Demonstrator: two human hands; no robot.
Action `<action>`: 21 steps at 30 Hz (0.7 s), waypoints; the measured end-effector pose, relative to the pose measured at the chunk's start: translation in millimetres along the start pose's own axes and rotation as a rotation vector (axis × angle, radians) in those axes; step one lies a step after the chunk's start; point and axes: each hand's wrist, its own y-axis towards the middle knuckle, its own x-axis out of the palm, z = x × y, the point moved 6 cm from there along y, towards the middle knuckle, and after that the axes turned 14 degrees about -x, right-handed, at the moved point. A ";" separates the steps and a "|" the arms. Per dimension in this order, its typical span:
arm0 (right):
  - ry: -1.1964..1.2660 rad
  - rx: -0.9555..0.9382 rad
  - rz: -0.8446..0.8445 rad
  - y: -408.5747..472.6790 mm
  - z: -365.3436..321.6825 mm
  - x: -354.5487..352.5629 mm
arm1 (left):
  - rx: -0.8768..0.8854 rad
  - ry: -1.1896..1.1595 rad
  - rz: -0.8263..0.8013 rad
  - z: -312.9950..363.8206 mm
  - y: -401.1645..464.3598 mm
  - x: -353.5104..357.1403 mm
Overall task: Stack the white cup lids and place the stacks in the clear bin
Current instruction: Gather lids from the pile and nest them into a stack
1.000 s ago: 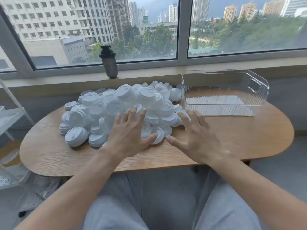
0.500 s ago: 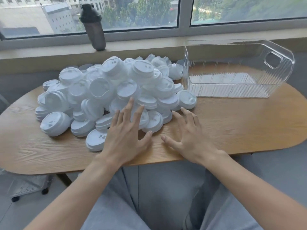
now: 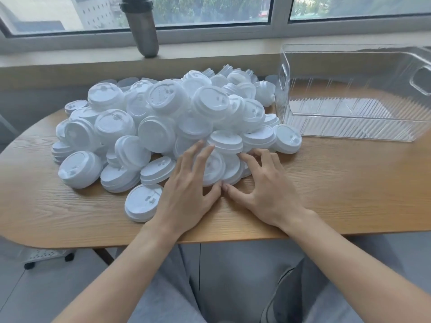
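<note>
A big loose pile of white cup lids (image 3: 163,117) covers the left and middle of the wooden table (image 3: 338,183). The clear bin (image 3: 354,127) stands to the right of the pile with nothing inside it. My left hand (image 3: 189,190) lies with straight fingers on a lid (image 3: 213,170) at the pile's front edge. My right hand (image 3: 263,183) is beside it, fingers curled, with thumb and index finger pinching the neighbouring white lid (image 3: 232,171). The two thumbs touch at the table surface.
A dark shaker bottle (image 3: 144,26) stands on the window sill behind the pile. One lid (image 3: 142,202) lies apart near the table's front edge, left of my left wrist. A white rolling rack (image 3: 44,255) is on the floor at the left.
The view has moved closer and tilted down. Both hands slid inward until the thumbs met, and the right hand's fingers curled from flat onto a lid.
</note>
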 end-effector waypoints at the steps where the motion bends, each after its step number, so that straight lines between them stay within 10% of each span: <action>1: 0.004 -0.002 0.001 0.3 0.2 0.9 | -0.003 -0.022 0.014 -0.2 -0.6 -1.7; 21: -0.024 0.004 0.031 8.7 -1.1 2.2 | 0.015 -0.153 0.005 -2.0 -2.6 -7.5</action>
